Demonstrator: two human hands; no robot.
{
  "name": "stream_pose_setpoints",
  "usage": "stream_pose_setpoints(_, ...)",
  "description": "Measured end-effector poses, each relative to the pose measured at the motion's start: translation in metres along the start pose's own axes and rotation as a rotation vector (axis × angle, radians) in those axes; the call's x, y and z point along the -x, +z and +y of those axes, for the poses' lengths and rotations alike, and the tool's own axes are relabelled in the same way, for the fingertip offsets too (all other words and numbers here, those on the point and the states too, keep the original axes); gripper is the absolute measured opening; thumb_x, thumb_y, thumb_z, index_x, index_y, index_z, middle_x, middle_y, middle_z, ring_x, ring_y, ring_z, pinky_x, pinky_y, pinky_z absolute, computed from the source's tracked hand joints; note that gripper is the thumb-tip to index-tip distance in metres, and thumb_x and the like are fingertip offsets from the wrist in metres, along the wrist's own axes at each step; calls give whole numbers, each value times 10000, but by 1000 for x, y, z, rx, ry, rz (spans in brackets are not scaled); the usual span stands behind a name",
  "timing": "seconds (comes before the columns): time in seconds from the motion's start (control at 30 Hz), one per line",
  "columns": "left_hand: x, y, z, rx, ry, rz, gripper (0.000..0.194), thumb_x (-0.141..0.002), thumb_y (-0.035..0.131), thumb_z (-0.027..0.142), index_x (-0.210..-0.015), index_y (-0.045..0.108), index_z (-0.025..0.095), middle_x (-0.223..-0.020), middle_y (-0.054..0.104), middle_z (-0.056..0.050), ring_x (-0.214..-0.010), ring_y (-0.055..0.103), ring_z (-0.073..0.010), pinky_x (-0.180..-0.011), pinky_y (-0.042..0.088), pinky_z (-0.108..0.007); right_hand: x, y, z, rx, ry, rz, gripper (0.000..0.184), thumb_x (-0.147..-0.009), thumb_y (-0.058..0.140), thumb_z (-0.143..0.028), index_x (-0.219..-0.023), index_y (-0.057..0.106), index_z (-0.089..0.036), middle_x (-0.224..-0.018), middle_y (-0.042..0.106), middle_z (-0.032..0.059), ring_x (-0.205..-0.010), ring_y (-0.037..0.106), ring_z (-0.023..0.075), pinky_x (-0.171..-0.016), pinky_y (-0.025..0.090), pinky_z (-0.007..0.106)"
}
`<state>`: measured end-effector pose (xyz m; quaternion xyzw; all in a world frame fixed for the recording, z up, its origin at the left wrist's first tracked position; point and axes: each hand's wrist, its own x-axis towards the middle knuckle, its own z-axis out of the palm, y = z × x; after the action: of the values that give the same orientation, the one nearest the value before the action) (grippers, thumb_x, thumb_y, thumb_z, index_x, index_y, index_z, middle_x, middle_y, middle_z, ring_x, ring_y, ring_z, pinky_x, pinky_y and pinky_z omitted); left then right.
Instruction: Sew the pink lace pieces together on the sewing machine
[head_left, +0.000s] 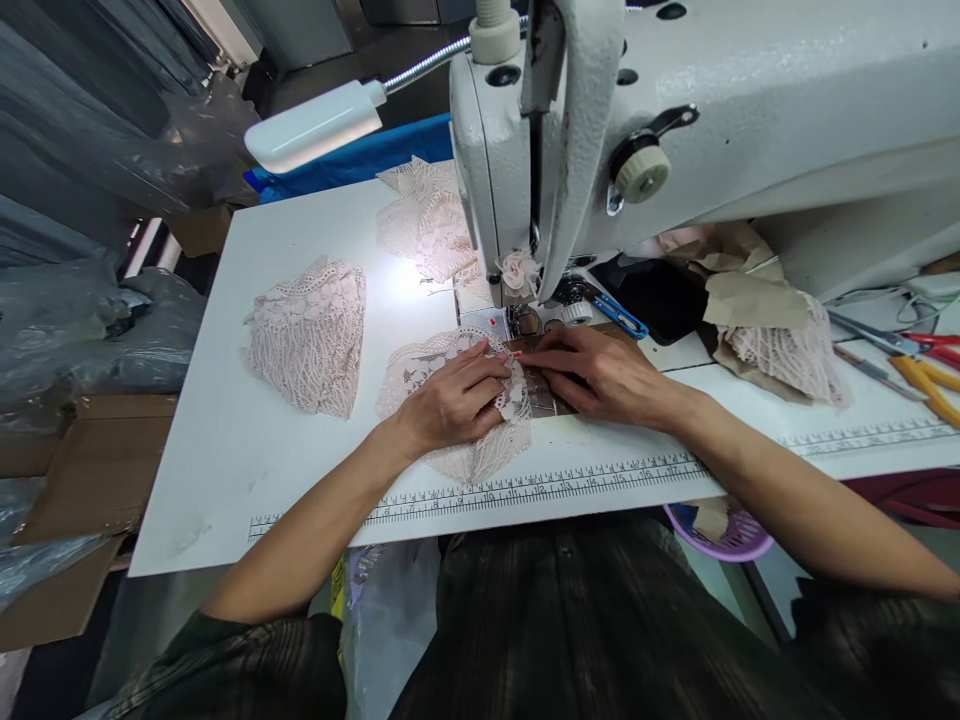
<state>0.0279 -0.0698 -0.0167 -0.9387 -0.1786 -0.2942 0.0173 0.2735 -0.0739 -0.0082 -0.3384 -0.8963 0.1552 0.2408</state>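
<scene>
A pale pink lace piece lies at the sewing machine's presser foot, its lower part reaching towards the table's front edge. My left hand is on top of it, bent fingers close together and gripping the lace. From the other side, my right hand pinches the lace's right edge just in front of the foot. A small red spot shows at its fingertips; I cannot tell what it is. The needle's point is hard to make out. A fabric flower hangs on the machine head.
Another lace piece lies left on the white table, and more lace behind. Blue thread snips, a dark pouch, wrapped lace and orange-handled scissors sit right. A lamp shines over the table.
</scene>
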Motion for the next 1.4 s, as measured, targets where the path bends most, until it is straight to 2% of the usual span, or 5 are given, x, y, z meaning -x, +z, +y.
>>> stream_pose_setpoints(0.2,-1,-3,1,37,-45,-15,139,-820,508,97,-910,601,148,-968,714,-82,-996,697,-189,-1011,552,-463,0,-6,-4,66,-76,-123,359,-924,498,-210,-1226,683,-267,-1168,602,126,-1119,528,280,-851,527,417)
stream_pose_setpoints(0.43,-2,-19,0,131,-87,-35,188,-808,586,364,-831,615,180,-989,725,-75,-970,692,-222,-1001,517,-504,-2,-2,-5,66,-64,-102,360,-897,521,-190,-1206,697,-250,-1157,592,133,-1101,531,274,-859,529,422)
stream_pose_setpoints(0.6,-4,-13,-1,-104,-152,4,97,-862,601,233,-915,642,162,-946,737,-65,-781,664,-177,-713,529,-349,0,0,-6,98,-86,-89,373,-875,546,-178,-1204,695,-270,-1141,598,117,-1094,522,279,-866,517,428)
stream_pose_setpoints(0.8,-1,-7,-1,-192,-154,-127,281,-909,545,258,-1142,623,123,-1157,687,-147,-889,626,-243,-755,486,-410,1,0,-6,123,-98,-68,382,-880,535,-179,-1216,692,-270,-1126,590,125,-1065,515,272,-825,511,404)
stream_pose_setpoints(1.4,-3,-9,0,-253,-155,-221,316,-933,501,272,-1187,607,118,-1251,643,-149,-897,584,-268,-723,444,-411,2,2,-6,132,-86,-83,363,-890,530,-193,-1209,691,-259,-1154,580,129,-1081,499,285,-817,516,417)
